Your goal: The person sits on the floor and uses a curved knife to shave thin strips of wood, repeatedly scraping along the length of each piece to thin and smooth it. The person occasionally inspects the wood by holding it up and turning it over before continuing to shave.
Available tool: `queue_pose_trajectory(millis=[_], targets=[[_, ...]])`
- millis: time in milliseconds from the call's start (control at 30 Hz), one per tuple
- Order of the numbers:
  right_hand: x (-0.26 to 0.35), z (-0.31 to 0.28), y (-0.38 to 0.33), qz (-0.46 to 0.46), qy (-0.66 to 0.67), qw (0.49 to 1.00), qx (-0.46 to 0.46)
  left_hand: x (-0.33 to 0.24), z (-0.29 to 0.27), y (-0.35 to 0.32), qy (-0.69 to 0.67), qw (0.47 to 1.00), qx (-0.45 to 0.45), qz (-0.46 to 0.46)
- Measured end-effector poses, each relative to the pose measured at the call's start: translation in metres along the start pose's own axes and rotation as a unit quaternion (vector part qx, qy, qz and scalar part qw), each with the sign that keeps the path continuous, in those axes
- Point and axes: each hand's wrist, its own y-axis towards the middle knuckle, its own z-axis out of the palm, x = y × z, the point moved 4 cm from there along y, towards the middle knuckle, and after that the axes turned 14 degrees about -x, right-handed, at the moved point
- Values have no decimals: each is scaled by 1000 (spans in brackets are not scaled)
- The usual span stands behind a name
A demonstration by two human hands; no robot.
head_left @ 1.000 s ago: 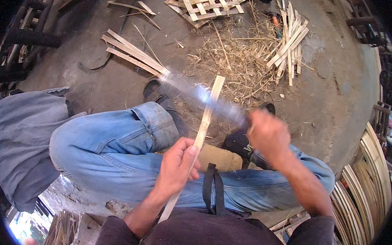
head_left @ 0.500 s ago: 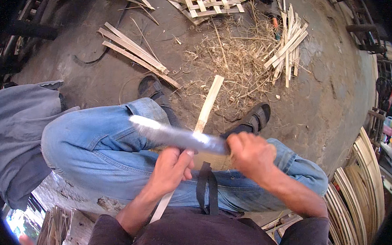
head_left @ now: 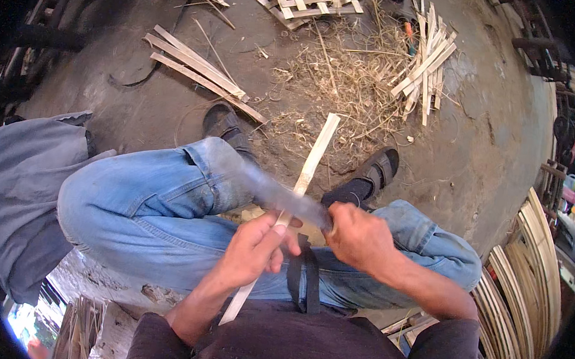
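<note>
A long, pale bamboo strip (head_left: 318, 148) slants across my lap, its far end beyond my knees and its near end by my belly. My left hand (head_left: 257, 247) pinches the strip near its middle, thumb on top. In my right hand (head_left: 361, 236) is the handle of a large knife (head_left: 280, 195), fingers wrapped round it. The blade, smeared by motion, points to the far left and crosses the strip just beyond my left fingers. Whether its edge touches the strip I cannot tell.
Shavings (head_left: 347, 71) litter the floor past my sandals. Cut strips lie in a left bundle (head_left: 199, 69) and a right pile (head_left: 427, 63). A woven lattice panel (head_left: 308, 0) lies at the far side. Long curved strips (head_left: 524, 286) stand at right; a grey cloth (head_left: 26, 196) hangs at left.
The blade has swung from nearly level to a steeper slant, and my right hand has come slightly nearer. The strip's far end has shifted a little right; my left fingers have loosened somewhat.
</note>
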Motion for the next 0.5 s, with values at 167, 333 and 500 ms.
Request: queue_pose_trajectory(millis=[167,333,500], targets=[[-19,-6,9,17,-26,999,-33,-2,1,1,-3,1000,20,19],[-30,-4,19,58,-20,997,-37,-11,12,-19,-73,995,-68,-25],[-2,2,-5,-6,40,999,-3,2,-1,-17,-69,995,33,-62]])
